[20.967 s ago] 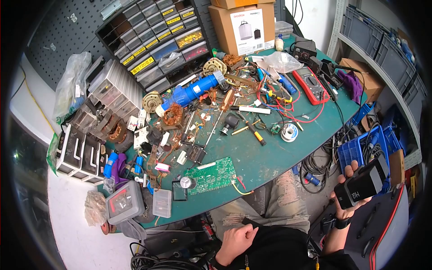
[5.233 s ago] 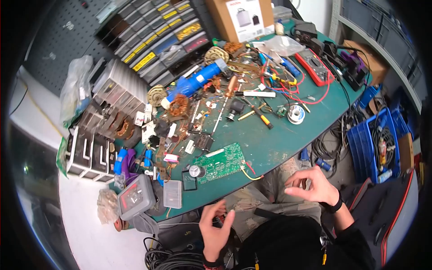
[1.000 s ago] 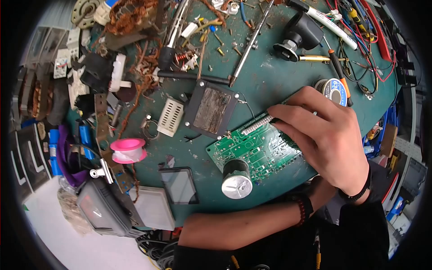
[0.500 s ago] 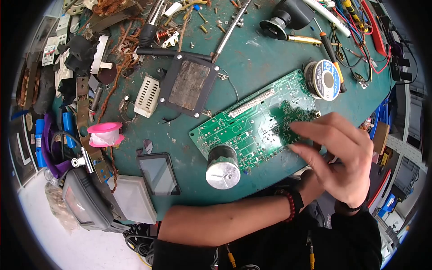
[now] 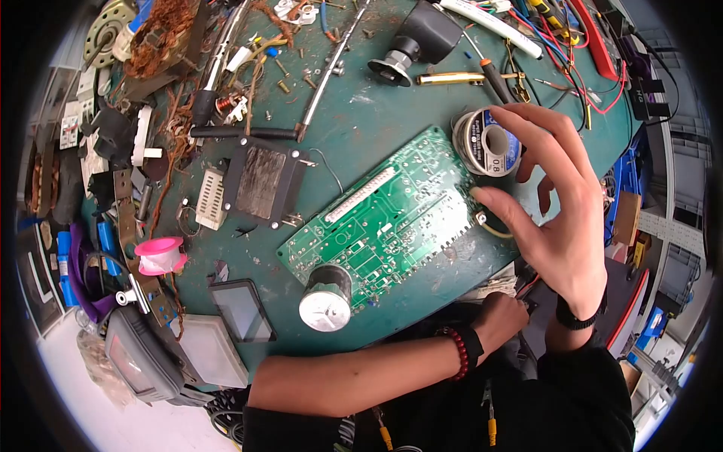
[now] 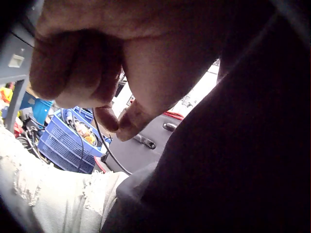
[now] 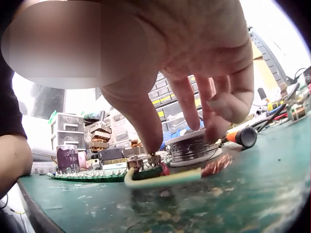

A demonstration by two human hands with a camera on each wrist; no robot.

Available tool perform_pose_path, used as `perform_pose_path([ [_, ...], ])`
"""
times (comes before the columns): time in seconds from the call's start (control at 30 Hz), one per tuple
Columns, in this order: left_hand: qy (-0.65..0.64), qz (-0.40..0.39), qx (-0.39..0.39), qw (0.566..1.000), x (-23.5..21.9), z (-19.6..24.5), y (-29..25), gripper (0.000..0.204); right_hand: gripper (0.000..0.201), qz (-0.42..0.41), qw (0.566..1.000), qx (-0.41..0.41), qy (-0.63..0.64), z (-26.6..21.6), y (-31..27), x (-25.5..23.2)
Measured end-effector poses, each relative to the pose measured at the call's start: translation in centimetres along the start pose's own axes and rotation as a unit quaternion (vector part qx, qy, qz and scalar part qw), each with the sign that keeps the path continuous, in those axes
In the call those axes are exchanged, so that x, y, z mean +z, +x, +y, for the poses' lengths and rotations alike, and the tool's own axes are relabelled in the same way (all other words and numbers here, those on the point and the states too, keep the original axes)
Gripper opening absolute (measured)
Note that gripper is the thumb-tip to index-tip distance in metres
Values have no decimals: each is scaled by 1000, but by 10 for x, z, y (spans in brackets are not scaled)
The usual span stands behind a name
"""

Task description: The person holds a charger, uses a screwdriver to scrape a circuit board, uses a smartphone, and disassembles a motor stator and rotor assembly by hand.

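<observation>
Green bench (image 5: 361,124) underneath, scuffed and matte; the glossy circuit board (image 5: 407,226) lies flat, long axis slanting up and away to my right. My left hand (image 5: 503,320) curls low, past the bench edge, its hold unclear. My right hand (image 5: 568,215) is nearer: thumb and fingers parted wide around the solder spool (image 5: 476,143), which stands axis-upright just off the board's far end; contact, I can't tell. Then a silver-capped cylinder (image 5: 327,297) at the board's near-left end, and frayed copper strands (image 7: 217,166) near the spool.
</observation>
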State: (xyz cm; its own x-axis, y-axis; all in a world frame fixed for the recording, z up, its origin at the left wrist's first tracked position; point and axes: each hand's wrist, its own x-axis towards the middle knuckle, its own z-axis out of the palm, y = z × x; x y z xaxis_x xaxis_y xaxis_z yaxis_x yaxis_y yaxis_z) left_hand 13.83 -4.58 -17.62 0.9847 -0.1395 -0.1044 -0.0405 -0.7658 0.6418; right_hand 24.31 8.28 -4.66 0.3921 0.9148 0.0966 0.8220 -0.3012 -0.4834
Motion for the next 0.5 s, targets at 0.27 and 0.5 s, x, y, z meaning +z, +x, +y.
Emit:
perform_pose_path([
  [0.27,34,36,18,999,-1,-3,-3,8,57,-36,998,-49,-15,8,12,0],
  [0.5,47,61,21,997,7,1,-4,10,69,29,997,-76,4,-9,-2,-9],
])
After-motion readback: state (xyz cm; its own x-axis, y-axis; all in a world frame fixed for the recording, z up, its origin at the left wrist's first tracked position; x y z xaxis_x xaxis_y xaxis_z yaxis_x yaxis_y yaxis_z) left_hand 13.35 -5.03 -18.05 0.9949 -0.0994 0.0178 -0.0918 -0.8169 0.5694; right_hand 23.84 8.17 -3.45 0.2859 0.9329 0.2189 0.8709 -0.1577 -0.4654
